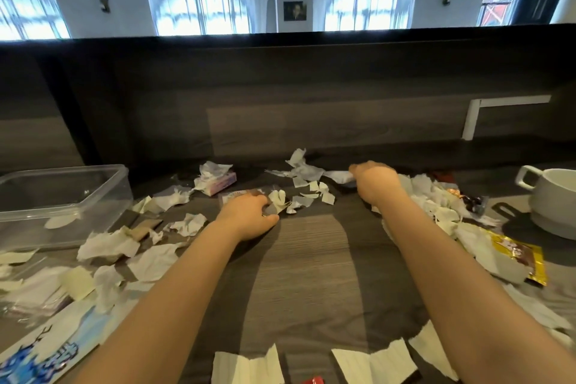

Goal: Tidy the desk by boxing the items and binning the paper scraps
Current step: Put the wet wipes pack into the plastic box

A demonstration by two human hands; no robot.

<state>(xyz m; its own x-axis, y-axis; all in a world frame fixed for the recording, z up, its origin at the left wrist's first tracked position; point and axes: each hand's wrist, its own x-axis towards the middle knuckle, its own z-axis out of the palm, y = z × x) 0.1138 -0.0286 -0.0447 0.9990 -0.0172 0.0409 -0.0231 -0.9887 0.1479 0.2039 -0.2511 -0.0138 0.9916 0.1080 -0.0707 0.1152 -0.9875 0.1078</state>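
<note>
Torn white paper scraps (307, 188) lie scattered over the dark wooden desk (311, 259). My left hand (249, 215) rests on the desk at the middle, fingers curled round a small clear packet (240, 195) with scraps beside it. My right hand (375, 182) reaches farther back, its fingers curled down onto a white paper scrap (338, 176). A clear plastic box (62, 193) stands at the left, holding one paper scrap. A small pink tissue pack (219, 185) lies behind my left hand.
A white ceramic pot (551, 203) with a handle stands at the right. A yellow snack packet (517, 254) and dark wrapped sweets (473, 201) lie among scraps on the right. A blue-printed pack (40, 355) lies at the near left. A dark panel (280, 103) closes the desk's back.
</note>
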